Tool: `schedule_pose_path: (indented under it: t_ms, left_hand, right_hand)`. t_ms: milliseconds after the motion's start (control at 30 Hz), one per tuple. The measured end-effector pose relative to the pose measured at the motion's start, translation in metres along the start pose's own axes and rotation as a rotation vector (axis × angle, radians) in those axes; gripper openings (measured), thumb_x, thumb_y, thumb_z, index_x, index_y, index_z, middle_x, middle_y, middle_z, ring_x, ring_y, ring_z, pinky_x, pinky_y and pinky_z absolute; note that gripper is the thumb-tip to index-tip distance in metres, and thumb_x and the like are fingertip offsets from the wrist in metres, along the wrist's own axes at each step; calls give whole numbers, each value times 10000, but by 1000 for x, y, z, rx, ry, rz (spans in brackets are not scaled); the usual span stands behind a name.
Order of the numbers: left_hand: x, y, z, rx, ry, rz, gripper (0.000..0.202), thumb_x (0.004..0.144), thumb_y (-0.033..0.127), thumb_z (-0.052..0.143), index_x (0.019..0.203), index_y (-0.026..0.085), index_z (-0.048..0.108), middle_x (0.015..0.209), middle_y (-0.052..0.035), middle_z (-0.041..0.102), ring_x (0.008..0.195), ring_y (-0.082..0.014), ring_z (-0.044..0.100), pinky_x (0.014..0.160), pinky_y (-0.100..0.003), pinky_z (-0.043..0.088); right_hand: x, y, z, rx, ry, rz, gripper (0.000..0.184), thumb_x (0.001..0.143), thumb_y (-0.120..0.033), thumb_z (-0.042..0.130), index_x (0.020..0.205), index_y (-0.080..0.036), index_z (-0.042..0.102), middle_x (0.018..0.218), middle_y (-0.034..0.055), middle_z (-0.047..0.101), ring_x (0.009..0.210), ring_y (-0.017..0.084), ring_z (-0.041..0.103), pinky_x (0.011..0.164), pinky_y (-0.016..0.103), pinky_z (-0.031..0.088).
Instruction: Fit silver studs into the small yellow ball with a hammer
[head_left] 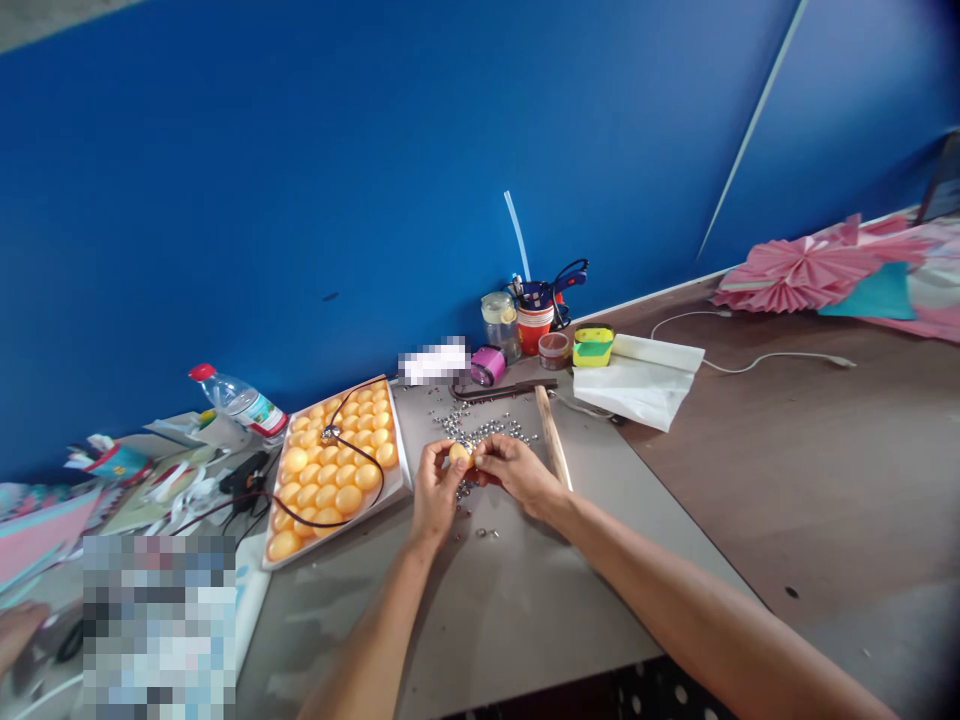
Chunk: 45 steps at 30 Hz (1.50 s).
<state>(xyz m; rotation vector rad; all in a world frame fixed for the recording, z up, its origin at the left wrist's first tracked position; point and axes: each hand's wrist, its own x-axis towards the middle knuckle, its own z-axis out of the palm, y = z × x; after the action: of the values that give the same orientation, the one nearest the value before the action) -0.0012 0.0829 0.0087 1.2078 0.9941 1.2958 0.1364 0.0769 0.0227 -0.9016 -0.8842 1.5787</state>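
In the head view my left hand pinches a small orange ball, which looks like a ping-pong ball, between thumb and fingers. My right hand is closed at the ball's right side, fingertips against it; whether they also pinch something small is hidden. Beneath and behind both hands lie many small shiny metal beads, loose on the grey table mat. Left of my hands, a shallow white-edged tray carries rows of similar orange balls, with a dark cord across them.
A wooden stick lies right of my right hand. Behind stand a jar, a red cup of tools, a purple object and a yellow-green container. White paper lies right. Left are a bottle and another person's hand.
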Motion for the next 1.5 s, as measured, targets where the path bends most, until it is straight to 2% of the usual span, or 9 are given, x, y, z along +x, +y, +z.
schedule_pose_path:
  t_ms: [467, 700, 833, 1033, 1200, 1267, 1400, 1500]
  left_hand:
    - [1, 4, -2, 328, 5, 113, 346, 762, 388, 610, 1011, 171, 509, 954, -53, 577, 859, -164, 579, 726, -279, 492]
    - [-1, 10, 0, 393, 5, 143, 344, 747, 384, 625, 992, 167, 518, 948, -59, 582, 844, -162, 595, 722, -274, 502]
    - [-2, 11, 2, 338, -1, 122, 356, 722, 381, 650, 975, 168, 520, 944, -55, 576, 819, -157, 596, 701, -267, 508]
    - [1, 8, 4, 65, 5, 33, 351, 719, 370, 658, 977, 176, 520, 908, -41, 598, 782, -151, 598, 686, -290, 518]
    - [6, 8, 2, -86, 65, 5, 324, 731, 392, 639, 940, 171, 529, 887, -36, 616, 782, -171, 636, 754, -356, 524]
    - [9, 7, 0, -95, 98, 10, 339, 722, 408, 642, 937, 171, 530, 879, -38, 623, 769, -180, 646, 745, -359, 528]
    - [11, 5, -3, -96, 103, 18, 322, 719, 395, 649, 931, 178, 541, 867, -30, 630, 760, -179, 650, 738, -353, 528]
    - [11, 4, -3, -110, 97, 16, 296, 730, 382, 642, 926, 183, 542, 862, -21, 626, 746, -172, 653, 724, -341, 526]
  right_hand:
    - [-3, -1, 4, 110, 25, 34, 319, 551, -333, 761, 630, -165, 502, 500, -63, 528, 477, 71, 507, 558, 234, 418]
    - [-1, 1, 4, 157, 50, 79, 338, 517, -321, 777, 619, -167, 495, 499, -68, 524, 461, 66, 506, 549, 230, 426]
    - [2, 2, 3, 135, 58, 89, 342, 515, -317, 777, 617, -171, 485, 488, -69, 521, 453, 68, 502, 538, 229, 420]
    - [4, -2, -2, 137, -35, 35, 311, 577, -354, 743, 638, -172, 498, 495, -57, 528, 436, 62, 470, 503, 212, 393]
    - [7, -8, -11, 189, 13, -47, 296, 662, -421, 681, 636, -174, 519, 530, -35, 556, 429, 62, 469, 541, 235, 440]
    - [8, -10, -14, 189, 57, -68, 290, 674, -427, 669, 648, -180, 519, 526, -44, 556, 383, 47, 421, 549, 247, 460]
    - [7, -13, -15, 74, 76, -82, 262, 722, -446, 608, 779, -206, 519, 418, -109, 466, 300, 31, 261, 509, 240, 452]
    - [5, -14, -14, -73, 60, -106, 252, 759, -453, 552, 794, -205, 521, 376, -118, 389, 316, 52, 277, 463, 218, 396]
